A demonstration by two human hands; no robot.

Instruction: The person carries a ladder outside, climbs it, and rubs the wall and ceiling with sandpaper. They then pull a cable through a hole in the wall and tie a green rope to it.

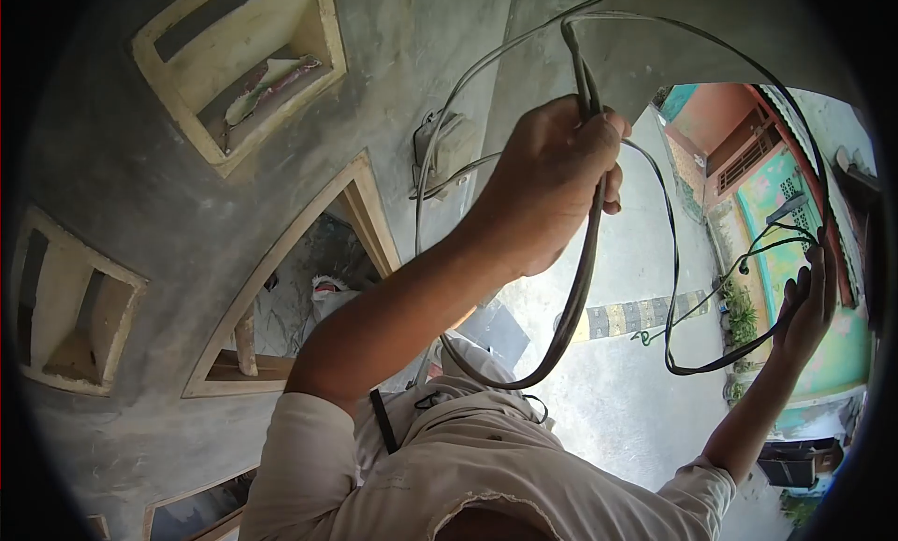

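Observation:
A dark, thin cable (pixel 569 331) hangs in wide loops between my two hands. My left hand (pixel 561 172), raised near the middle of the view, is closed in a fist around several strands of it, which come out above and below the fingers. At the right, my right hand (pixel 809 302) is held up with the cable against its fingers, and the loop runs down past the palm. Small bends and a loose end of the cable stick out beside the right fingertips.
On the left, a grey wall (pixel 393 64) has framed openings, one of them triangular (pixel 281 260). A grey box (pixel 447 153) is fixed to the wall. Below lie a pale floor (pixel 608 391) and a striped strip (pixel 645 317). Plants (pixel 739 317) and a painted building (pixel 748 139) stand at the right.

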